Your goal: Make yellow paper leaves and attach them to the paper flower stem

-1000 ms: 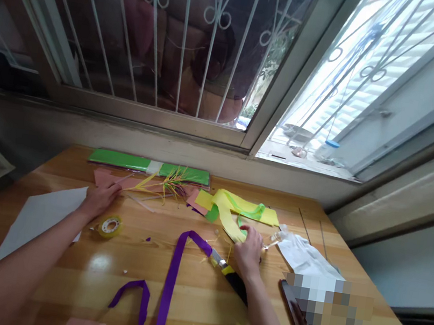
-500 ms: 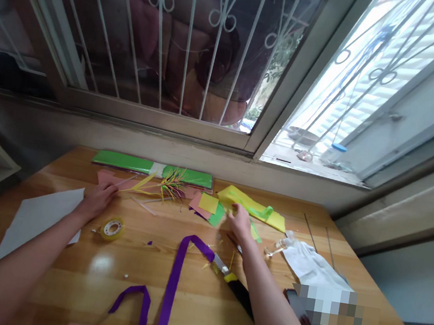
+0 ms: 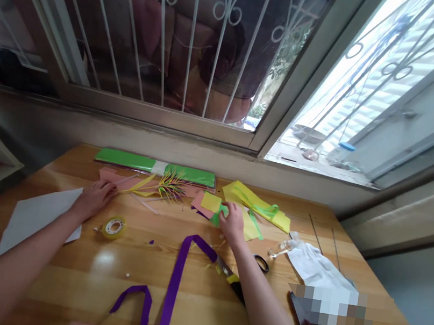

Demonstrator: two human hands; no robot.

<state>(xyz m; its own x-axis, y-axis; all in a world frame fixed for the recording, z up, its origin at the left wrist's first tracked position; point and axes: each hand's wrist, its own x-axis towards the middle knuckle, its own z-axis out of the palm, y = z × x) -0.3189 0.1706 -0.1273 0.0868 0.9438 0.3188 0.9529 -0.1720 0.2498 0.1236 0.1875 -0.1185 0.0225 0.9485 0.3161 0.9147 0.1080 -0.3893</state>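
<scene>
My left hand (image 3: 96, 199) is closed around the lower end of a paper flower stalk, whose yellow strips lead to a fringed yellow and purple head (image 3: 171, 185). Most of its fingers are curled out of sight. My right hand (image 3: 234, 224) has its fingers bent down at a green paper piece (image 3: 216, 218); whether they pinch it is hidden. Against that piece lie a yellow paper square (image 3: 211, 202) and a pink paper piece (image 3: 198, 203). Pale yellow paper (image 3: 250, 227) shows just right of my right hand.
A tape roll (image 3: 113, 227), white paper (image 3: 43, 218) and a purple strip (image 3: 172, 291) lie nearer me. A utility knife (image 3: 237, 287) and scissors handle (image 3: 261, 263) flank my right forearm. Behind are a green paper pack (image 3: 127, 160) and folded yellow paper (image 3: 282, 219); a clear bottle (image 3: 281, 248) stands right.
My right hand has shifted left from beside the yellow paper onto the green piece, uncovering the scissors handle. The flower's fringed head has turned slightly; my left hand stays at its stalk.
</scene>
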